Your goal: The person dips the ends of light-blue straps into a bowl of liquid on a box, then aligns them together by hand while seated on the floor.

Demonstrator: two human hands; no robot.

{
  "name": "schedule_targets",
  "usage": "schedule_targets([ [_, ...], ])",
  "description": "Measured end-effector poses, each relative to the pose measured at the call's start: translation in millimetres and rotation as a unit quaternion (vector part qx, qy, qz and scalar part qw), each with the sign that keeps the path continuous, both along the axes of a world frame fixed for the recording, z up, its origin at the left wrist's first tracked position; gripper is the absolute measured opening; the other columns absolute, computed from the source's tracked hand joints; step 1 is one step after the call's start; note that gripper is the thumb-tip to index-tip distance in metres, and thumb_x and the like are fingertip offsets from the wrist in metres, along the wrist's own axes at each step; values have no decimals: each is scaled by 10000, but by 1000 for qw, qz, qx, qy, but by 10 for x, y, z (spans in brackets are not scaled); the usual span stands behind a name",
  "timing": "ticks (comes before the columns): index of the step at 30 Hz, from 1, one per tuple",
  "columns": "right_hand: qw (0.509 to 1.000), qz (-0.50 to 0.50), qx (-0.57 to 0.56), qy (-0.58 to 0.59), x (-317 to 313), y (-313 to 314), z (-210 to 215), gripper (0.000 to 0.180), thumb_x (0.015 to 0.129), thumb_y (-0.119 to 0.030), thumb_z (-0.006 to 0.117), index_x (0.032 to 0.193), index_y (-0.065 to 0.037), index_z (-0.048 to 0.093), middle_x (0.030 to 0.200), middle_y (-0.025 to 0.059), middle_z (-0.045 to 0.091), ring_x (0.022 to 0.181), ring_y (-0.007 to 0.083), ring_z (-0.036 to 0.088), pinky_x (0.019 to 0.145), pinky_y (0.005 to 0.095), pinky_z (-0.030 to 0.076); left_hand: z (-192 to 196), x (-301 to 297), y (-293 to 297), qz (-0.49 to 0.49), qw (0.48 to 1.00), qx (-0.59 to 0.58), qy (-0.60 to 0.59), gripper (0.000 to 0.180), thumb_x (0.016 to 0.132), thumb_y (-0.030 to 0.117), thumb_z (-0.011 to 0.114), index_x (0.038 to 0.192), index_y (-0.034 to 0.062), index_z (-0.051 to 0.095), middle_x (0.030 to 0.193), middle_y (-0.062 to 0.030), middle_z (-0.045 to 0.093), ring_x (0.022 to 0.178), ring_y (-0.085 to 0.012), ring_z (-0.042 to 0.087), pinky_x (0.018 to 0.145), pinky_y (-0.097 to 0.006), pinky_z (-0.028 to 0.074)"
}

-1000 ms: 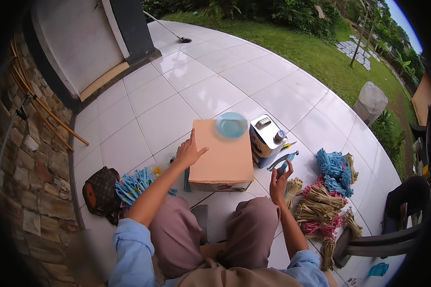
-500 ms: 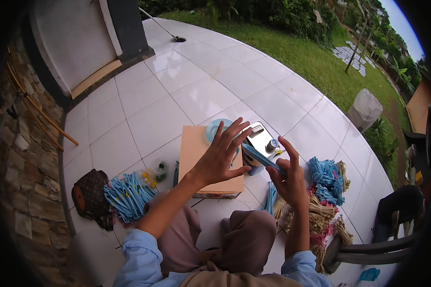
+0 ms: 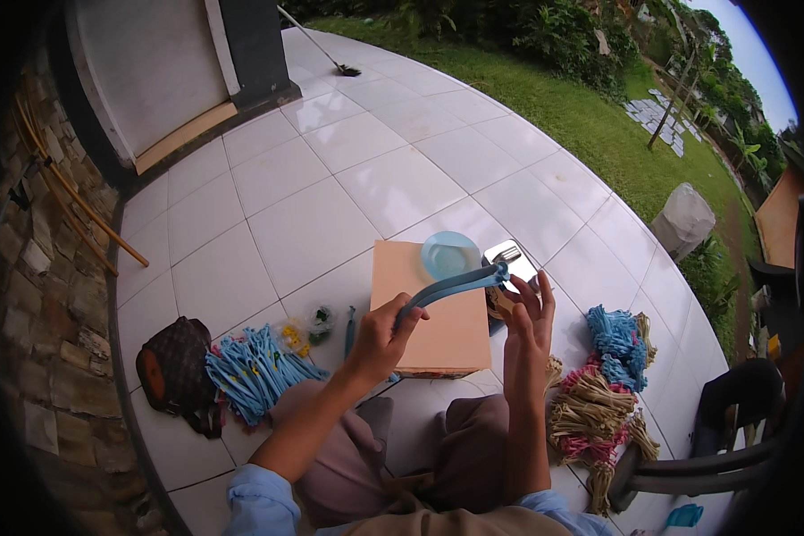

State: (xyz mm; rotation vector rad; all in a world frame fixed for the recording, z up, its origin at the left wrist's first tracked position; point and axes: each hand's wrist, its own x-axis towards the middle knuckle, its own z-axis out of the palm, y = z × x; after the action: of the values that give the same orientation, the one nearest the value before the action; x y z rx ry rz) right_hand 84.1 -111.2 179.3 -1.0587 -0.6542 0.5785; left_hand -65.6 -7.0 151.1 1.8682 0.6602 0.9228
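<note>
A bent bundle of blue cords (image 3: pixel 451 285) reaches over a peach-topped box (image 3: pixel 433 332). My left hand (image 3: pixel 386 332) is closed round its near end. The bundle's far end, where small knobby tips show, points to the right. Just below that end my right hand (image 3: pixel 529 322) is raised with its fingers apart, and nothing shows in its grip. On the box's far part sits a light blue plastic plate (image 3: pixel 449 256), partly behind the bundle. A shiny metal tray (image 3: pixel 520 263) lies beyond my right hand, partly covered by it.
Left of my knees are a pile of light blue cords (image 3: pixel 255 371), small bags of yellow and green bits (image 3: pixel 293 338) and a brown bag (image 3: pixel 174 364). On the right lie blue bundles (image 3: pixel 618 344) and tan bundles (image 3: pixel 590 400). A dark chair (image 3: pixel 706 469) stands lower right.
The blue bundle has passed from my right hand to my left, which was open before. It now stretches across the box. My right hand has opened, and the view has shifted slightly.
</note>
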Motion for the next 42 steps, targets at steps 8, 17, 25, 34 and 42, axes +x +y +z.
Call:
schedule_targets([
  [8, 990, 130, 32, 34, -257, 284, -182, 526, 952, -204, 450, 1391, -9, 235, 1293, 162, 482, 1209, 242, 443, 1038, 367, 310, -51, 98, -52, -20, 998, -26, 46, 371, 973, 315, 377, 869, 28, 588, 546, -76, 442, 470, -153, 419, 499, -301, 364],
  [17, 993, 85, 54, 61, -190, 249, -134, 467, 948, -189, 453, 1346, 15, 318, 1179, 155, 576, 1172, 239, 497, 1027, 362, 321, -12, 119, 4, -120, 971, -205, 2, 231, 919, 242, 522, 875, 24, 582, 665, 14, 483, 611, -76, 398, 536, -237, 348],
  [25, 988, 64, 118, 73, -34, 193, -93, 482, 972, -262, 376, 1338, 42, 302, 1200, 177, 554, 1178, 308, 482, 1072, 430, 264, 136, 121, -49, -49, 993, -12, 105, 365, 748, 115, 739, 701, 59, 381, 667, -41, 504, 619, -111, 458, 584, -249, 408],
  [34, 982, 94, 87, 137, -231, 238, -162, 506, 965, -238, 409, 1378, 5, 245, 1322, 186, 438, 1248, 286, 408, 1090, 386, 244, 41, 139, -67, -9, 990, -131, 45, 317, 904, 269, 566, 766, -7, 490, 660, -87, 448, 584, -185, 448, 591, -294, 398],
  [42, 995, 3, -10, 96, -381, 382, -330, 343, 988, -200, 363, 1266, -33, 474, 891, 4, 531, 755, 63, 523, 639, 204, 399, -44, 474, -269, 84, 994, -62, 13, 401, 983, 395, 298, 1061, 34, 456, 1026, -72, 417, 995, -179, 348, 906, -338, 297],
])
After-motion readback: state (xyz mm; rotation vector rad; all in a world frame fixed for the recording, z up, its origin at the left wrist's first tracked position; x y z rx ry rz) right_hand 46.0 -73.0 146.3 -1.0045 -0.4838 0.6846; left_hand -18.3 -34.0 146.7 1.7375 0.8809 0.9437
